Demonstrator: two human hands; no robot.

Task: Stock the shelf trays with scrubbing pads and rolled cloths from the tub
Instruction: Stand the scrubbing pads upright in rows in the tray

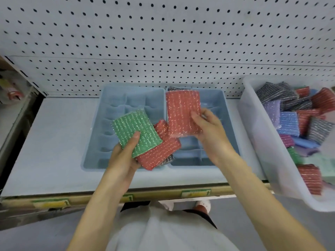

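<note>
two blue trays sit side by side on the shelf [54, 142], middle of the frame, in front of the pegboard [145, 42]. the right hand [210, 131] pinches a red pad [181, 113] by its lower right edge, thumb across the front, holding it up over the right tray [213, 100]. a dark pad [172, 88] shows only its edge behind the red one's top left corner. the left hand [125, 156], lower centre, grips a fanned stack over the left tray [116, 98]: a green pad [136, 129] on top under the thumb, a second red pad [161, 151] beneath it, a grey pad [167, 159] peeking out lowest. at the right edge of the frame stands the white tub [257, 127], heaped with loose pads [288, 124] in red, blue, purple, green and dark stripes.
</note>
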